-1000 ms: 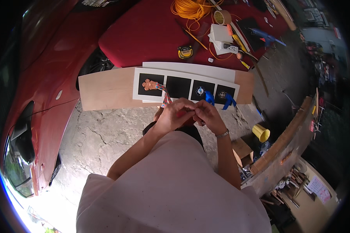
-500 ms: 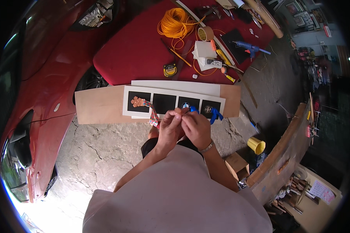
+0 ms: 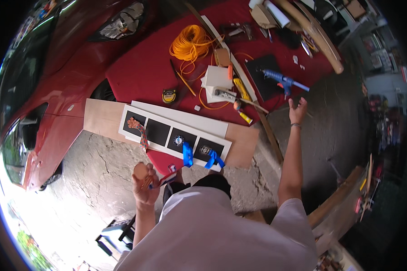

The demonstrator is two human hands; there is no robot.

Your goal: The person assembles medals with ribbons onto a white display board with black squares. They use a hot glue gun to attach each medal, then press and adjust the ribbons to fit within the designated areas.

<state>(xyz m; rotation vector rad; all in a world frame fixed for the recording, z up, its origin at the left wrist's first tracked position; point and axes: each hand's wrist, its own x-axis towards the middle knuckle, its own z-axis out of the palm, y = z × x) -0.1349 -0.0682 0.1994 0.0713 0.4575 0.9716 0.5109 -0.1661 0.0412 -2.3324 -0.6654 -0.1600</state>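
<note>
My left hand (image 3: pixel 145 192), low on the left, is closed on a round copper-coloured medal (image 3: pixel 140 170) with a striped ribbon (image 3: pixel 168 177) trailing right. My right hand (image 3: pixel 297 112) stretches out at the far right, fingers apart and holding nothing, just below a blue glue gun (image 3: pixel 282 82). Between the hands lies a white framed panel (image 3: pixel 167 131) with several black squares. A flower-shaped medal (image 3: pixel 133 122) with a patterned ribbon sits in the leftmost square. Two round medals, one silvery (image 3: pixel 178 140) and one dark (image 3: pixel 205 149), have blue ribbons in the right-hand squares.
The panel rests over a brown board (image 3: pixel 242 144) at the edge of a red-covered table (image 3: pixel 140 77). On it are orange cord (image 3: pixel 190 43), a tape measure (image 3: pixel 169 95), a tape roll (image 3: pixel 222 57) and white tiles (image 3: pixel 219 74). A red car (image 3: pixel 68 72) stands at left.
My hands have parted. The left has carried the medal left and down; the right has let go and swung up and right to the glue gun. The view has turned.
</note>
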